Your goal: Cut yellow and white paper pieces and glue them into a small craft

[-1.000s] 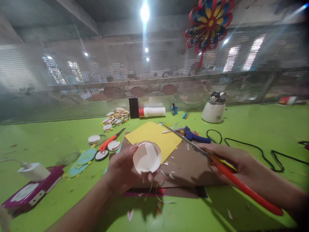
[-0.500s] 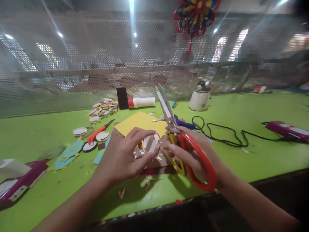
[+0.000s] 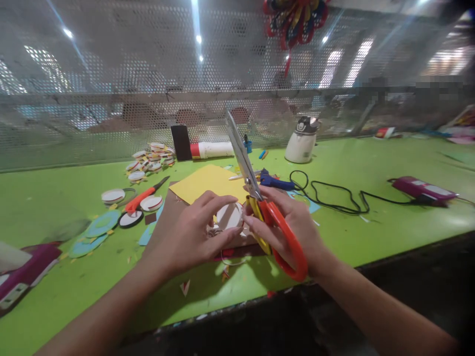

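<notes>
Between the thumb and fingers of my left hand [image 3: 193, 228] is a small round white disc [image 3: 229, 216], its flat face toward me. My right hand [image 3: 293, 225] grips scissors [image 3: 243, 153] by their red and yellow handles, blades pointing up and almost together. A right fingertip comes up to the disc's right edge. Beneath both hands lie a yellow sheet [image 3: 208, 183] and a brown board [image 3: 166, 212] with paper scraps. A loose curled strip [image 3: 232, 262] hangs or lies just below the disc; I cannot tell which.
Similar white discs [image 3: 150, 160] are piled at back left. Orange-handled scissors [image 3: 143, 195] and blue paper rings [image 3: 102, 223] lie left. Behind stand a phone [image 3: 181, 142] and a white jug [image 3: 302, 141]. A blue glue gun [image 3: 276, 182] has a black cord running right to a purple power strip [image 3: 423, 190].
The scissors' blades have closed somewhat and tilted left, and my right hand has drawn nearer to the disc. The disc has turned to face me more. The whole view has shifted slightly.
</notes>
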A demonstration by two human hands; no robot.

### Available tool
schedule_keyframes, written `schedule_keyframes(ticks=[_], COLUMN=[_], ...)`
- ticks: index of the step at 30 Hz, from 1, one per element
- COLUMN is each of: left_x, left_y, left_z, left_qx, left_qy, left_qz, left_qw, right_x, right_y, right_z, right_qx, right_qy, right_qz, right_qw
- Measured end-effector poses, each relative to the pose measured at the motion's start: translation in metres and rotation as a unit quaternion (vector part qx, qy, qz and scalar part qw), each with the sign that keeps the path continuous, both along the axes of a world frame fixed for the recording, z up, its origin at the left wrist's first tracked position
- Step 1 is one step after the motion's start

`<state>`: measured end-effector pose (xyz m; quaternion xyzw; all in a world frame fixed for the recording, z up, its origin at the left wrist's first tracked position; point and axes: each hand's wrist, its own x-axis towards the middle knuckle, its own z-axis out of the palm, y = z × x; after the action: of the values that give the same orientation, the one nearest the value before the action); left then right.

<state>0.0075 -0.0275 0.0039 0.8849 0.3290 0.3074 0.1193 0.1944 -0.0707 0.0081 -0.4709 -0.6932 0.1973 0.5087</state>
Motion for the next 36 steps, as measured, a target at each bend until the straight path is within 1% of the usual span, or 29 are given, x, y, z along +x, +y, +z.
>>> schedule_keyframes(ticks=[3,7,11,13,15,18,19,21,23,26,29,32,36], left_x=[0.002,0.003,0.002,0.001,-0.002,-0.005,-0.006,-0.006,-0.004,-0.002,-0.001,-0.001,-0.001], left_y=[-0.001,-0.002,-0.001,0.000,0.003,0.006,0.007,0.008,0.007,0.007,0.007,0.008,0.011], left_z=[0.000,0.001,0.002,0.002,0.000,-0.003,-0.004,-0.004,-0.004,-0.003,-0.003,-0.005,-0.005], left_qx=[-0.001,-0.021,-0.066,-0.109,-0.182,-0.301,-0.327,-0.355,-0.368,-0.377,-0.374,-0.366,-0.345], left_qy=[0.005,0.008,0.002,-0.019,-0.055,-0.120,-0.140,-0.174,-0.200,-0.233,-0.253,-0.267,-0.291], left_qz=[0.010,0.007,-0.013,-0.019,-0.021,-0.040,-0.051,-0.069,-0.080,-0.087,-0.088,-0.081,-0.057], left_qw=[1.000,1.000,0.998,0.994,0.982,0.945,0.933,0.916,0.905,0.892,0.888,0.888,0.891], right_x=[-0.002,-0.003,-0.001,0.002,0.006,0.016,0.021,0.031,0.041,0.051,0.054,0.052,0.052], right_y=[0.001,0.001,0.001,0.003,0.006,0.015,0.018,0.026,0.035,0.047,0.055,0.060,0.057], right_z=[-0.004,-0.006,-0.009,-0.011,-0.015,-0.022,-0.025,-0.029,-0.030,-0.025,-0.018,-0.015,-0.017], right_qx=[0.022,0.024,0.026,0.037,0.049,0.055,0.056,0.050,0.027,-0.022,-0.061,-0.064,-0.047], right_qy=[0.001,0.004,0.014,0.028,0.028,0.018,0.015,0.013,0.006,-0.022,-0.025,-0.015,-0.060], right_qz=[-0.004,-0.003,0.017,0.022,0.006,-0.038,-0.051,-0.065,-0.071,-0.078,-0.047,-0.019,-0.045], right_qw=[1.000,1.000,0.999,0.999,0.998,0.998,0.997,0.997,0.997,0.996,0.997,0.998,0.996])
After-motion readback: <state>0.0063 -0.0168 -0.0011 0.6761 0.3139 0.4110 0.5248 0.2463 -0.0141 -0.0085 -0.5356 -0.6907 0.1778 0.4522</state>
